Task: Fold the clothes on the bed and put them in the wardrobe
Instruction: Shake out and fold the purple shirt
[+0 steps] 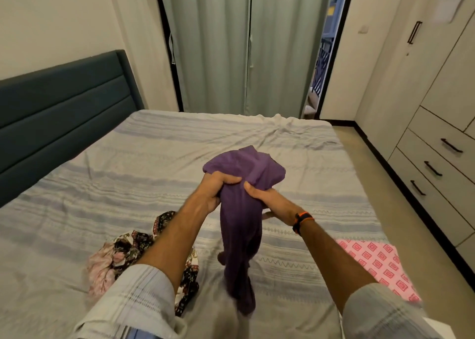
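Left grip: left hand (214,189) curls round the purple garment (241,225) near its upper end.
Right grip: right hand (267,198) clasps the same bunch from the right, just beside the left.
Garment: held above the bed (108,163); a crumpled bulge sits beyond both hands, the rest hangs toward the near edge.
Long axis: roughly vertical, far to near.
Beside: floral clothes (123,256) left, pink patterned cloth (380,264) right; wardrobe (437,143) far right.

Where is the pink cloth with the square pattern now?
In the head view, the pink square-patterned cloth lies flat on the striped bed, at its right edge beside the right forearm.
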